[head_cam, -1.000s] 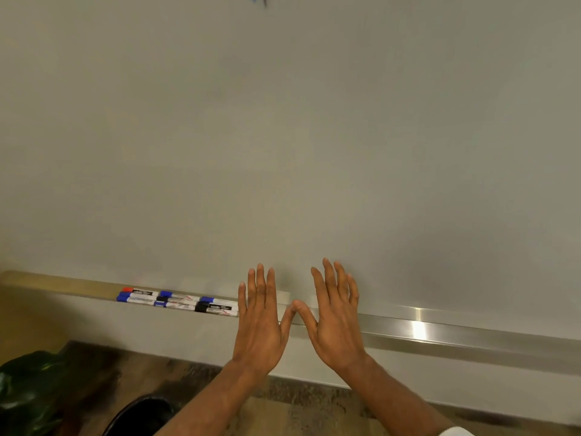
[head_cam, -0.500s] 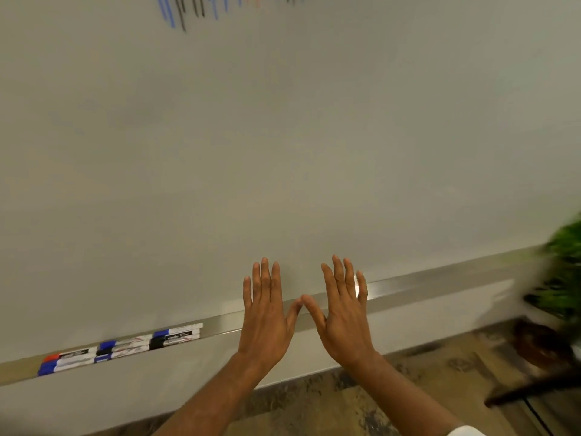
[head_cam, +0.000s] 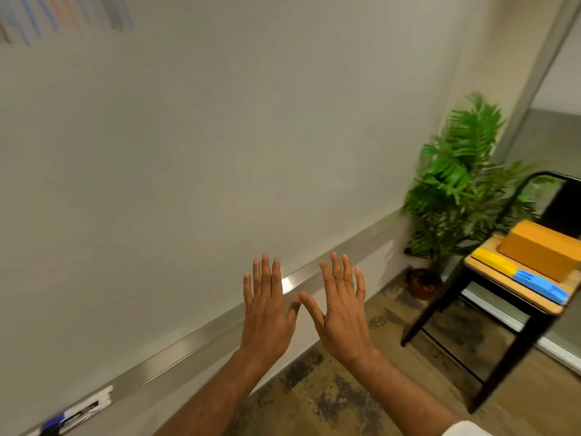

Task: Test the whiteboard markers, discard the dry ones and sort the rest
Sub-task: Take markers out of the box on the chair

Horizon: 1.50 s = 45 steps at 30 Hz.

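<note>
Left hand (head_cam: 267, 313) and right hand (head_cam: 341, 313) spread flat, empty, thumbs touching

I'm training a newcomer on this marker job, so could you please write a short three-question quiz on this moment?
1. True or false: the left hand holds a marker.
2. Where do the markers lie?
A) the tray
B) the chair
C) the floor
3. Fill in: the orange box sits on the ___.

Key: 1 false, as both it and the right hand are open and empty; 2 A; 3 chair.
</note>
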Tool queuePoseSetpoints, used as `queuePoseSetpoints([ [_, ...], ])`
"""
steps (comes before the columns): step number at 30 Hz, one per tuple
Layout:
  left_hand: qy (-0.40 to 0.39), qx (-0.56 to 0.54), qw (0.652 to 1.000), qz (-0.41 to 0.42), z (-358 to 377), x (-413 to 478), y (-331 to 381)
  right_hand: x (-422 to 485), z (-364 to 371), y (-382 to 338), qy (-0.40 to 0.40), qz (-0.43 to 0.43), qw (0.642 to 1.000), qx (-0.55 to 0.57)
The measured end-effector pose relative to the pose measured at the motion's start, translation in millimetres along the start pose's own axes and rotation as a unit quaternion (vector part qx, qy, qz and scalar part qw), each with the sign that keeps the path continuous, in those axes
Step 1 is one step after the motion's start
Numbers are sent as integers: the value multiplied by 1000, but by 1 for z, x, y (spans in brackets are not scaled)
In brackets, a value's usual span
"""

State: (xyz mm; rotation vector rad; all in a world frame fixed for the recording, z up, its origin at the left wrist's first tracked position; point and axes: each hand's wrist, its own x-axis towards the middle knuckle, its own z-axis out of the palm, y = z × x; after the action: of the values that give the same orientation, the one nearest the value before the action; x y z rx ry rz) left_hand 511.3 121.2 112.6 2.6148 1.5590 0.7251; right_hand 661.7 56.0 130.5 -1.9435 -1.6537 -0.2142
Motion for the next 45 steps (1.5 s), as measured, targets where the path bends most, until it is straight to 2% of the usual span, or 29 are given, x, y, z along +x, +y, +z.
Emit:
queuePoseSetpoints([
  [13, -16, -65, 990, 126, 55, 57, 197, -13, -91, 186, 60, 89, 993, -49],
  [22, -24, -115, 969, 217, 106, 86, 341, -44, -157, 320, 103, 173, 973, -110],
  [32, -46, -150, 946, 283, 158, 133, 440, -52, -181, 413, 132, 253, 948, -141],
  [45, -60, -191, 904, 378, 235, 263, 514, 29, -177, 509, 169, 339, 903, -202],
])
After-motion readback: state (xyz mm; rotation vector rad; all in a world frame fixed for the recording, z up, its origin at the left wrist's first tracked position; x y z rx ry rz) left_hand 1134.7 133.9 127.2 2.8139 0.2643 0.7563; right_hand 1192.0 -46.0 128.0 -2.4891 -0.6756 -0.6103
